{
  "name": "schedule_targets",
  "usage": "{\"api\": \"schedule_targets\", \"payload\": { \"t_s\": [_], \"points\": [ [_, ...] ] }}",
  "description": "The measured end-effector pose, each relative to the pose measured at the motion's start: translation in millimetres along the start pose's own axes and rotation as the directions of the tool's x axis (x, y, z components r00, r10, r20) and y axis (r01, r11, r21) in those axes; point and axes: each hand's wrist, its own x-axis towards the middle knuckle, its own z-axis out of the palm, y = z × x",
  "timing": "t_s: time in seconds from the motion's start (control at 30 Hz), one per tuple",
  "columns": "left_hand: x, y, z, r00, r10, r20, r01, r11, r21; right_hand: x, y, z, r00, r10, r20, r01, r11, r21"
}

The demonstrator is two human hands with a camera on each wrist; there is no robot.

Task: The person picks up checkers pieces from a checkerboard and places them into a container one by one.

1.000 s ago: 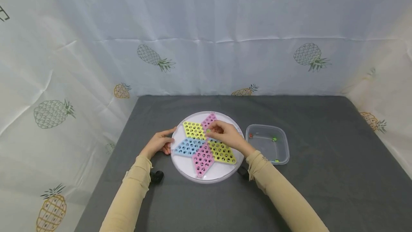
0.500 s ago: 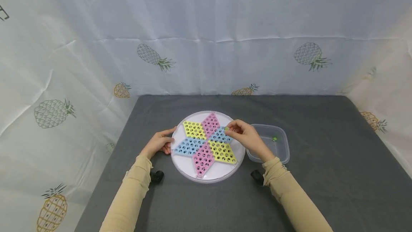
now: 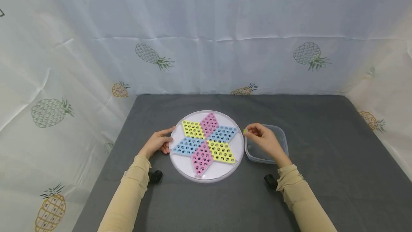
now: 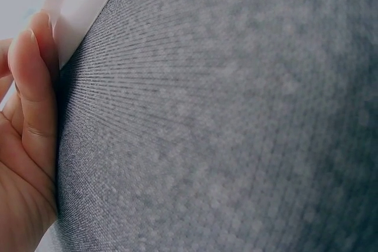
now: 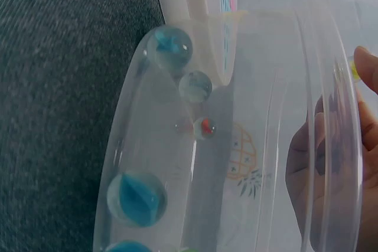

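A round white board [image 3: 206, 174] carries a star of pink, yellow and blue perforated diamonds [image 3: 206, 141], many holes filled with marbles. My left hand [image 3: 157, 143] rests against the board's left rim [image 4: 77, 13], fingers straight. My right hand [image 3: 262, 139] pinches a small green marble [image 3: 245, 130] above the left edge of a clear plastic tub [image 3: 283, 142]. In the right wrist view the tub [image 5: 319, 87] holds several glass marbles [image 5: 171, 48], mostly blue.
Everything sits on a dark grey cloth-covered table [image 3: 322, 174] ringed by a pineapple-print curtain [image 3: 225, 46]. Small black wrist-camera mounts show at my left sleeve [image 3: 156, 176] and my right sleeve [image 3: 270, 181].
My right hand has moved from the centre of the star rightward to the tub's edge, carrying the green marble. The left hand has stayed on the board's rim.
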Motion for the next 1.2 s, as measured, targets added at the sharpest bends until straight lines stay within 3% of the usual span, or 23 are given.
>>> {"api": "schedule_targets", "payload": {
  "t_s": [0.2,0.73,1.2],
  "points": [
    [-2.9,0.8,0.1,1.000,0.004,-0.009,-0.004,1.000,-0.003,0,8,-6,0.999,0.038,-0.021,-0.038,0.999,-0.033],
    [-4.2,2.4,-0.7,1.000,0.027,0.013,-0.027,1.000,-0.016,3,25,-16,1.000,0.028,-0.006,-0.028,0.987,-0.155],
    [-20.3,23.0,-0.3,0.999,0.009,0.038,-0.008,1.000,-0.029,4,30,-16,0.999,0.052,0.012,-0.049,0.989,-0.141]
  ]
}}
